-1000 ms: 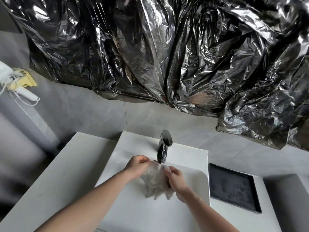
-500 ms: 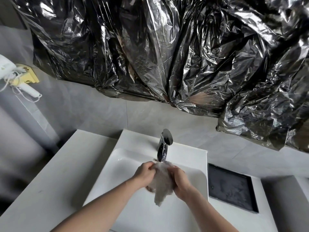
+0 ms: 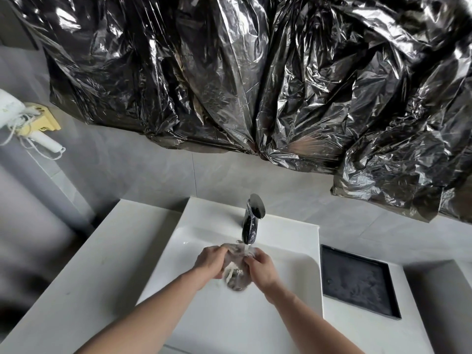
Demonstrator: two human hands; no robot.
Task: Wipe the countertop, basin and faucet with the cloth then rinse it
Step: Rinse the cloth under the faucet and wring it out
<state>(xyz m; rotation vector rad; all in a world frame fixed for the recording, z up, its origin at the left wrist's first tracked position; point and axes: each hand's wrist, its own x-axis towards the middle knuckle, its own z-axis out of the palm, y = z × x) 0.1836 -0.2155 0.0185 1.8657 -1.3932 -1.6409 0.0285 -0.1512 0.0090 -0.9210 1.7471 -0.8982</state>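
Observation:
Over the white basin [image 3: 194,254], both hands hold a wet, pale grey cloth [image 3: 236,254] under the chrome faucet [image 3: 251,221]. Water runs from the spout onto the cloth. My left hand [image 3: 210,260] grips the cloth's left side, and my right hand [image 3: 260,265] grips its right side. The cloth is bunched between them, and part of it hangs down, blurred, toward the drain. The white countertop [image 3: 84,272] lies to the left of the basin.
A black tray [image 3: 357,282] sits on the counter right of the basin. Crinkled black plastic sheeting [image 3: 255,85] covers the wall above. A white hair dryer in a yellow holder [image 3: 28,121] hangs on the left wall.
The hands have squeezed together, bunching the once-spread cloth, and lifted closer under the spout.

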